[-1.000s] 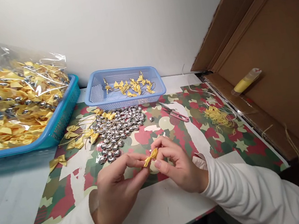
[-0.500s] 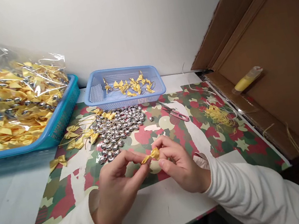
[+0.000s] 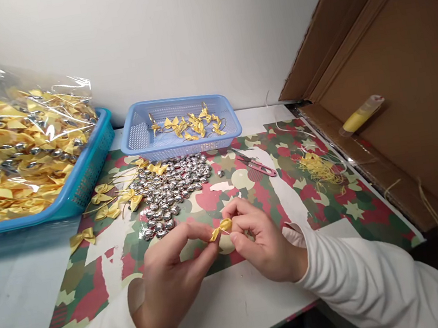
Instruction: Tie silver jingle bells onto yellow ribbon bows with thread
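Between both hands, low over the patterned sheet, is a small yellow ribbon bow (image 3: 222,228). My left hand (image 3: 179,268) pinches the bow's left end between thumb and index finger. On its other side my right hand (image 3: 261,242) is closed, thumb against curled fingers, at the bow's right end; a thin pale strand shows just by the thumb tip. Just beyond the hands lies a pile of small silver bells (image 3: 176,184). Several more yellow bows (image 3: 106,209) with thin cords lie left of the bells, and a single bow (image 3: 82,238) sits nearer me.
A pale blue basket (image 3: 184,150) holding bows with cords stands behind the bells. At left, a larger blue basket (image 3: 90,156) carries a clear bag (image 3: 32,123) of bows and bells. Pink thread snips (image 3: 258,166) and yellow thread clippings (image 3: 318,168) lie right. Cardboard (image 3: 405,65) walls the right side.
The bow has tilted and turned a little between my fingers, and a pale strand now shows at my right thumb. The hands stay in nearly the same place; the view shifts slightly.
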The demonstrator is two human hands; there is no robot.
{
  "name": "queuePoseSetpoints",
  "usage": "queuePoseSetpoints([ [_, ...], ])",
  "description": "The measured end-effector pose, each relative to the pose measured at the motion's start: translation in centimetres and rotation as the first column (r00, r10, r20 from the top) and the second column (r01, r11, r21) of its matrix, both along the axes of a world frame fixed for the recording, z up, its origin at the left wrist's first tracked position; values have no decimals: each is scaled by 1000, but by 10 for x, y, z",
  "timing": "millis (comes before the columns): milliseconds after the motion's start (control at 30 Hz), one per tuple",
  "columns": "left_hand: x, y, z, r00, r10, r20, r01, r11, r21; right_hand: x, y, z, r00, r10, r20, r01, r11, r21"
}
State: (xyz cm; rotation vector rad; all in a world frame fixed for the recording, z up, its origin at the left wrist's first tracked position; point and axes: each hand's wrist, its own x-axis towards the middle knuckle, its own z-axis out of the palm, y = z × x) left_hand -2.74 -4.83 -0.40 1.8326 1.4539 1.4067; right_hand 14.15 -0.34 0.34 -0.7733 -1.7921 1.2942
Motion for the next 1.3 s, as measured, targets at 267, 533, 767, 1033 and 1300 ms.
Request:
queuePoseSetpoints([
  [267, 3, 2, 5, 994, -40, -98, 51, 992, 114, -1, -1, 0, 998, -22, 64, 18, 998, 60],
  [533, 2, -1, 4, 994, -47, -103, 60, 990, 127, -3, -5, -2, 992, -76, 103, 59, 986, 159],
  [767, 3, -1, 0, 999, -4, -49, 7, 998, 63, -4, -4, -2, 993, -88, 79, 73, 983, 169],
  [1033, 2, -2, -1, 1000, 25, -1, -25, 999, 38, -2, -4, -1, 995, -78, 70, 66, 986, 152],
  [1300, 3, -1, 2, 999, 20, -31, -17, 996, 88, -2, -5, 0, 995, -76, 67, 67, 989, 130],
])
